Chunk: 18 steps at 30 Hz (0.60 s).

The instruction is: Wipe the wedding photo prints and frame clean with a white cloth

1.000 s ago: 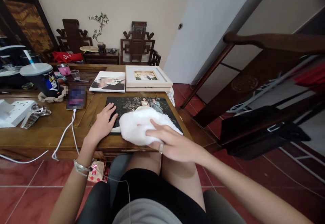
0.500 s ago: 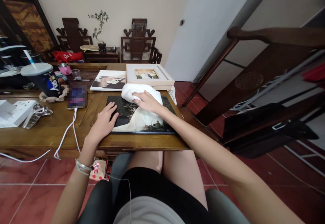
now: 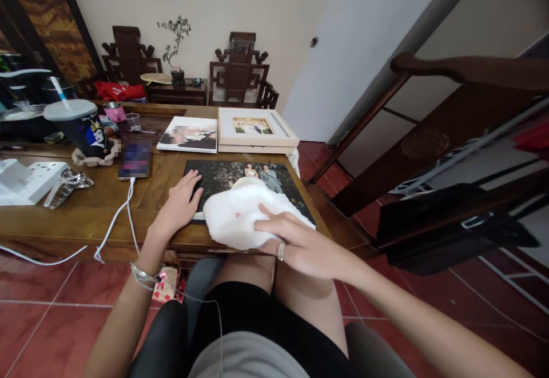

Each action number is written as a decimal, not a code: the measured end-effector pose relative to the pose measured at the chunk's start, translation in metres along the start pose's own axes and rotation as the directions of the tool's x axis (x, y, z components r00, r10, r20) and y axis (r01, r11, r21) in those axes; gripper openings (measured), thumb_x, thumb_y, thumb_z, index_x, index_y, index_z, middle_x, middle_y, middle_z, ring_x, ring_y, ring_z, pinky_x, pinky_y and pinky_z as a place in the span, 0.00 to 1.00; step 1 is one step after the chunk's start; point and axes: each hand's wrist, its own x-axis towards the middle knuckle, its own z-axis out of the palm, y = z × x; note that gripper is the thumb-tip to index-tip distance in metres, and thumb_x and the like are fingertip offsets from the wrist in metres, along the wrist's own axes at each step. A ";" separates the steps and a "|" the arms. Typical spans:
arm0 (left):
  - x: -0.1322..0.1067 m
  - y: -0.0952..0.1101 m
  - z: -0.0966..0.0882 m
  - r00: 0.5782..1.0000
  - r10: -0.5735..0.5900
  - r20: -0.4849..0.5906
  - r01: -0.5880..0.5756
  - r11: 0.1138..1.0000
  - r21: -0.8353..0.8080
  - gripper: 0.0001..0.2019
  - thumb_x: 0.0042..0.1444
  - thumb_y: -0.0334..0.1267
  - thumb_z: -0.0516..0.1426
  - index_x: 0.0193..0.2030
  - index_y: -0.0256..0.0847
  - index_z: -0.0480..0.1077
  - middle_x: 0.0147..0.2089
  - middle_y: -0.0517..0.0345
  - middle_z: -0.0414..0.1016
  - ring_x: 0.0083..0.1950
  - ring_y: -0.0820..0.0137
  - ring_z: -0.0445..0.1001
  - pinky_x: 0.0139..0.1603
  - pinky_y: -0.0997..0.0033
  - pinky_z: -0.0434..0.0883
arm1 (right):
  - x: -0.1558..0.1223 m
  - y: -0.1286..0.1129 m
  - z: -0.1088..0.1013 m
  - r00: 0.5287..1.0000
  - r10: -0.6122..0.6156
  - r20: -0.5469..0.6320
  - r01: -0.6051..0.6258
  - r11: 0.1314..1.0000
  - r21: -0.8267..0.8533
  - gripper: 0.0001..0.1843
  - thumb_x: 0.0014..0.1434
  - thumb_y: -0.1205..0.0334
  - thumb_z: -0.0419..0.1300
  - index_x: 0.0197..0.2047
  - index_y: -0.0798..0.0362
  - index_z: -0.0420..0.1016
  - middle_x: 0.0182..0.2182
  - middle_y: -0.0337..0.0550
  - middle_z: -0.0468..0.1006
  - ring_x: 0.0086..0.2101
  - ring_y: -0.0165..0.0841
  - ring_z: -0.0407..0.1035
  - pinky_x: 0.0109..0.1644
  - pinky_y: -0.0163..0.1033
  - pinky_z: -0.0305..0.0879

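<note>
A dark photo print [image 3: 227,175] showing a couple lies flat on the wooden table [image 3: 90,218] in front of me. My left hand [image 3: 178,206] rests on its left edge, fingers spread flat. My right hand [image 3: 295,241] presses a white fluffy cloth [image 3: 234,215] onto the near part of the print, fingers laid over the cloth's right side. The cloth covers the print's lower half.
Beyond the print lie a white-framed photo [image 3: 253,129] and a canvas photo [image 3: 189,135]. To the left are a phone [image 3: 135,160] on a white cable, a dark lidded cup [image 3: 79,129] with a straw, and a white power strip [image 3: 30,180]. A wooden bench [image 3: 450,132] stands on the right.
My right hand has drawn the cloth back from the far edge of the print to its near edge. My left hand has stayed in place on the print's left side.
</note>
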 end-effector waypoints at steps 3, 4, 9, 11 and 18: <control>0.001 -0.002 0.002 1.000 0.005 -0.002 -0.005 1.000 -0.006 0.22 0.65 0.40 0.45 0.62 0.35 0.64 0.70 0.42 0.58 0.72 0.61 0.53 0.69 0.48 0.55 | 0.012 0.025 -0.006 0.996 0.042 -0.072 -0.041 0.999 0.017 0.10 0.59 0.58 0.51 0.33 0.50 0.73 0.32 0.42 0.76 0.41 0.42 0.70 0.54 0.50 0.62; 0.001 -0.003 0.002 1.000 0.008 -0.001 -0.008 1.000 -0.008 0.22 0.65 0.40 0.45 0.62 0.35 0.64 0.70 0.43 0.58 0.72 0.61 0.53 0.69 0.48 0.55 | 0.021 0.035 -0.007 0.994 0.040 -0.100 -0.039 0.999 0.016 0.12 0.60 0.57 0.50 0.31 0.50 0.71 0.31 0.40 0.75 0.39 0.41 0.70 0.54 0.50 0.62; 0.000 -0.002 0.001 1.000 0.013 -0.005 -0.014 1.000 -0.014 0.22 0.65 0.40 0.46 0.62 0.35 0.65 0.70 0.43 0.59 0.72 0.61 0.54 0.69 0.49 0.54 | 0.076 0.067 -0.012 0.950 0.116 -0.289 -0.144 0.987 -0.077 0.12 0.60 0.60 0.48 0.31 0.51 0.71 0.31 0.43 0.77 0.38 0.42 0.69 0.55 0.53 0.59; 0.000 0.001 -0.001 0.999 0.035 -0.032 -0.036 0.999 -0.036 0.22 0.66 0.41 0.45 0.62 0.36 0.65 0.70 0.44 0.59 0.72 0.61 0.55 0.69 0.50 0.55 | 0.098 0.066 -0.007 0.939 0.153 -0.310 -0.194 0.975 -0.108 0.13 0.60 0.62 0.47 0.35 0.52 0.73 0.35 0.47 0.79 0.41 0.46 0.70 0.56 0.57 0.56; -0.002 0.009 -0.011 0.968 0.063 -0.242 -0.117 0.969 -0.218 0.26 0.68 0.48 0.40 0.63 0.35 0.64 0.71 0.45 0.57 0.72 0.65 0.55 0.72 0.59 0.51 | 0.115 0.021 0.025 0.987 -0.141 -0.072 0.130 0.982 -0.137 0.15 0.61 0.68 0.50 0.48 0.55 0.73 0.54 0.51 0.76 0.57 0.46 0.65 0.65 0.65 0.40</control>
